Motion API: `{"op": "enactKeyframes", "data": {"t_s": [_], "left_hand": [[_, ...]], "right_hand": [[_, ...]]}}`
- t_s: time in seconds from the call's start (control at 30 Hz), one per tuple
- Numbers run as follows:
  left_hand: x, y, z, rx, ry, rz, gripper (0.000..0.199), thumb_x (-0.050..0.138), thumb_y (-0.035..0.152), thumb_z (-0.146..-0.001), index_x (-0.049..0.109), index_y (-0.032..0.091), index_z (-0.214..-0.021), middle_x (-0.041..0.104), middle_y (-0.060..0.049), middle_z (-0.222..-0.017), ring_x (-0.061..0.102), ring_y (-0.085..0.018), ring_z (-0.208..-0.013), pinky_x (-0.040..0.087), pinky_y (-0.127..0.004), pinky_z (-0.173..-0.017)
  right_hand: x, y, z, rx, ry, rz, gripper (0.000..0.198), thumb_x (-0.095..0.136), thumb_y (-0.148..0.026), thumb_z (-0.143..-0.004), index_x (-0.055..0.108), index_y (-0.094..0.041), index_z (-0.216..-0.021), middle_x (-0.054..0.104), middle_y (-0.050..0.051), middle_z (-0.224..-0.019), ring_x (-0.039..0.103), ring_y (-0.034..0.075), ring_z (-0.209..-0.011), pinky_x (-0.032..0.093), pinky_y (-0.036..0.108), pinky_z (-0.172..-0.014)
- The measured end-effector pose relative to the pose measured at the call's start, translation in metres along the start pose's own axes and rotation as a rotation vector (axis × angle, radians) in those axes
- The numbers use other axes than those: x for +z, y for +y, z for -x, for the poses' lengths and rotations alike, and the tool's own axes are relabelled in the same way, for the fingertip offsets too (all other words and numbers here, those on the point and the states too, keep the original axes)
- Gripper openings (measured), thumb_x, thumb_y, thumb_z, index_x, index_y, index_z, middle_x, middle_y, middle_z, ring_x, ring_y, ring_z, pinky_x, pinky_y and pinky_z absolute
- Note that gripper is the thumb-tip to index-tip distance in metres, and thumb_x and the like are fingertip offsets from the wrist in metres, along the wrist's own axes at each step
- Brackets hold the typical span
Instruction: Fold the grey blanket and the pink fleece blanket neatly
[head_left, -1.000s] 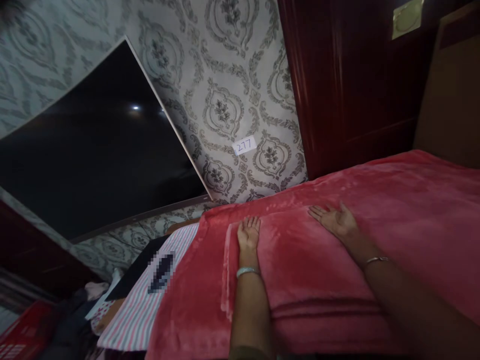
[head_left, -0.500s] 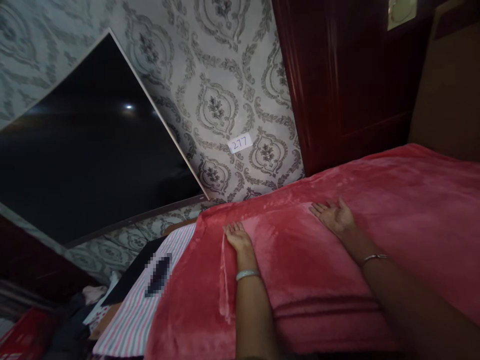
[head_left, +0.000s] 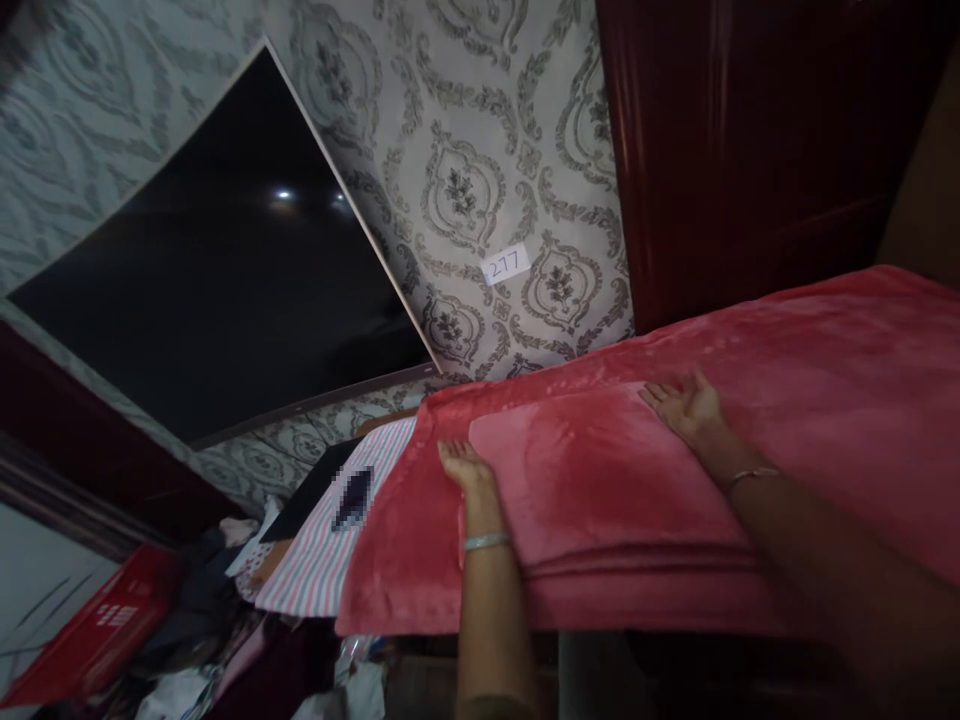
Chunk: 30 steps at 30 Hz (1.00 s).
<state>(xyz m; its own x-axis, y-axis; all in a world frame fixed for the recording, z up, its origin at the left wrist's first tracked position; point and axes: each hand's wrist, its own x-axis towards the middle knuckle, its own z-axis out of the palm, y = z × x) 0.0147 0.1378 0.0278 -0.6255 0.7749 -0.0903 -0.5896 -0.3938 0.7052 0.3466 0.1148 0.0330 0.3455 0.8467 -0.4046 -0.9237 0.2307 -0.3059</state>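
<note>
A red plush blanket point(head_left: 592, 470) is spread over a raised surface, with a paler folded layer lying on top of it. My left hand point(head_left: 465, 465) is palm up at the left edge of that folded layer, fingers stretched out and holding nothing. Farther right, my right hand point(head_left: 684, 405) is also palm up with its fingers apart, near the back edge of the fold. Whether either hand touches the cloth or hovers just above it, I cannot tell. A bracelet circles each wrist.
A striped cloth point(head_left: 330, 540) with a blurred dark object point(head_left: 354, 498) lies left of the blanket. Behind it leans or hangs a large dark screen point(head_left: 247, 260). A small label point(head_left: 506, 263) marked 277 is on the patterned wall. A red box point(head_left: 101, 630) and heaped clothes point(head_left: 247, 670) are lower left.
My view has shifted left and down, showing more of the floor clutter and the blanket's front edge. My left hand has moved slightly left off the fold's edge. Both hands remain open.
</note>
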Motion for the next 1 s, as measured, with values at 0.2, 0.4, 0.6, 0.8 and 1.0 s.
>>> {"op": "enactKeyframes", "data": {"t_s": [0.2, 0.4, 0.6, 0.8, 1.0], "left_hand": [[0.008, 0.008, 0.072, -0.14, -0.365, 0.104, 0.037, 0.04, 0.029, -0.093, 0.065, 0.02, -0.119, 0.061, -0.016, -0.141, 0.06, -0.022, -0.132, 0.048, -0.04, -0.111], [-0.024, -0.041, 0.157, -0.459, -0.542, 0.076, 0.038, 0.044, 0.023, -0.091, 0.064, 0.015, -0.123, 0.06, -0.019, -0.143, 0.061, -0.024, -0.131, 0.041, -0.043, -0.117], [-0.039, -0.052, 0.159, -0.554, -0.479, 0.095, 0.037, 0.043, 0.023, -0.094, 0.06, 0.013, -0.125, 0.06, -0.021, -0.141, 0.062, -0.024, -0.13, 0.042, -0.045, -0.115], [-0.048, -0.029, 0.141, -0.507, -0.397, 0.082, 0.029, 0.045, 0.029, -0.095, 0.065, 0.017, -0.113, 0.063, -0.018, -0.137, 0.062, -0.024, -0.13, 0.046, -0.044, -0.112], [-0.076, 0.005, 0.108, -0.374, -0.366, 0.073, 0.023, 0.053, 0.029, -0.089, 0.067, 0.018, -0.104, 0.069, -0.018, -0.125, 0.062, -0.026, -0.13, 0.046, -0.047, -0.112]], "right_hand": [[0.005, 0.01, 0.061, -0.003, -0.175, 0.066, 0.028, 0.042, -0.041, -0.099, 0.065, -0.027, -0.106, 0.064, 0.006, -0.131, 0.056, 0.021, -0.132, 0.048, 0.045, -0.109], [-0.053, 0.072, 0.121, 0.157, -0.336, 0.138, 0.035, 0.033, -0.034, -0.1, 0.064, -0.025, -0.115, 0.065, 0.007, -0.134, 0.062, 0.017, -0.123, 0.053, 0.036, -0.104], [-0.073, 0.078, 0.114, 0.167, -0.332, 0.115, 0.031, 0.035, -0.036, -0.1, 0.063, -0.026, -0.108, 0.065, 0.008, -0.134, 0.058, 0.017, -0.13, 0.049, 0.043, -0.11], [-0.084, 0.045, 0.11, 0.077, -0.304, 0.067, 0.036, 0.032, -0.043, -0.1, 0.065, -0.027, -0.101, 0.065, 0.009, -0.131, 0.059, 0.019, -0.129, 0.055, 0.039, -0.102], [-0.094, 0.013, 0.117, -0.04, -0.229, 0.095, 0.039, 0.03, -0.045, -0.101, 0.064, -0.028, -0.095, 0.067, 0.009, -0.127, 0.061, 0.023, -0.127, 0.057, 0.047, -0.099]]}}
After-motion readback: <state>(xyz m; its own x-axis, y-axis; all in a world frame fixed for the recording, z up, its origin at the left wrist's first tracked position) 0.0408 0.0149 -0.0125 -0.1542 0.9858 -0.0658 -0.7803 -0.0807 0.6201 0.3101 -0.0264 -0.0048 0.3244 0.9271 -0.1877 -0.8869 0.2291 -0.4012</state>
